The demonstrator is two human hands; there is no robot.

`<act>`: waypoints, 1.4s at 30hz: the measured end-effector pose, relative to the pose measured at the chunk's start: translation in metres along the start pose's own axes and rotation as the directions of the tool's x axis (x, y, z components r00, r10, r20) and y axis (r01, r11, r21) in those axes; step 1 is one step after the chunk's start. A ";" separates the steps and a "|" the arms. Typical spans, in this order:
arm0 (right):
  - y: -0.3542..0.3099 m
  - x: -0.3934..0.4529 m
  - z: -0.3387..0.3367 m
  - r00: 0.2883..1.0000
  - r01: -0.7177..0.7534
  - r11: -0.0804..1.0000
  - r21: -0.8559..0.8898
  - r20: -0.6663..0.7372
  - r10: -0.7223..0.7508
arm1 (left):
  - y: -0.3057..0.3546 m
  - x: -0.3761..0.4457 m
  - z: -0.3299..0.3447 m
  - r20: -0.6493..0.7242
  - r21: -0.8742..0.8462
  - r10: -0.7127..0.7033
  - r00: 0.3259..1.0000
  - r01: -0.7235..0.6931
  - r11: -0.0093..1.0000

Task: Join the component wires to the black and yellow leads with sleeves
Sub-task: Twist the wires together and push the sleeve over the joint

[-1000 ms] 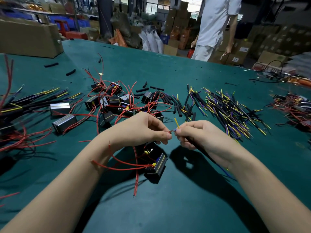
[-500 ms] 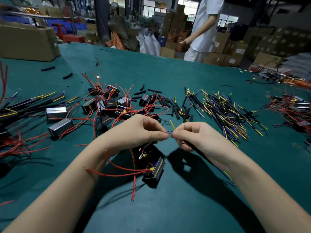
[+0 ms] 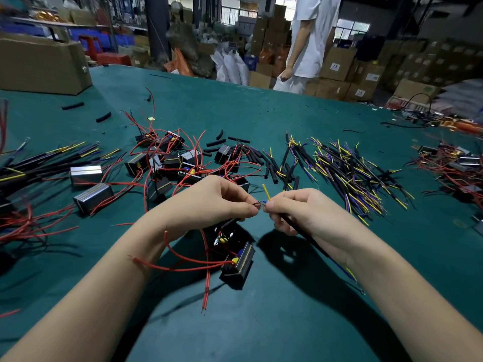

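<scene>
My left hand (image 3: 211,205) pinches a thin component wire end between thumb and forefinger. Right beside it, my right hand (image 3: 300,212) pinches a black-sleeved lead (image 3: 305,237) whose yellow end (image 3: 266,192) sticks up and whose blue end meets the wire at the fingertips. The lead's tail runs down under my right wrist. A black component (image 3: 239,265) with red wires (image 3: 183,267) lies on the green table just below my hands; another sits partly hidden under my left hand.
A pile of black, yellow and purple leads (image 3: 347,173) lies right of centre. Components with red wires (image 3: 170,160) and loose black sleeves (image 3: 261,158) spread behind my hands. Cardboard box (image 3: 44,66) far left. A person (image 3: 311,40) stands beyond the table.
Both hands stay together at the same joint with only small finger shifts. The person behind the table has walked a little to the left.
</scene>
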State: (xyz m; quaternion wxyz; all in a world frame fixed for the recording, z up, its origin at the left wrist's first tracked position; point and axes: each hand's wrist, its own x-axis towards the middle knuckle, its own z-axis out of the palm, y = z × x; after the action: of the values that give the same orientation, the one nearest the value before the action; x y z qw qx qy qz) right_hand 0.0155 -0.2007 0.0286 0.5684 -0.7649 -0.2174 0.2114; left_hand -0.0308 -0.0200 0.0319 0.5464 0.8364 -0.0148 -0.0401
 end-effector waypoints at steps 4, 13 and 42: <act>0.001 0.001 0.001 1.000 -0.015 1.000 0.010 -0.005 0.015 | 0.000 -0.001 0.000 0.007 0.040 -0.004 1.000 0.004 0.999; 0.001 0.000 0.002 0.999 -0.029 1.000 -0.004 -0.015 0.029 | -0.004 0.003 0.000 -0.012 0.015 -0.010 1.000 0.011 1.000; 0.007 0.003 0.010 0.980 0.167 0.984 -0.067 -0.100 -0.173 | 0.003 -0.001 0.003 -0.085 0.072 -0.026 0.996 0.032 0.997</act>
State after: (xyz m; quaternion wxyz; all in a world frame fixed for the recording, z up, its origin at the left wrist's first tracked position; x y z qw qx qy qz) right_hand 0.0126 -0.1929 0.0191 0.5723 -0.7699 -0.2579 0.1150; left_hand -0.0318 -0.0243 0.0333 0.5151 0.8569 0.0191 -0.0121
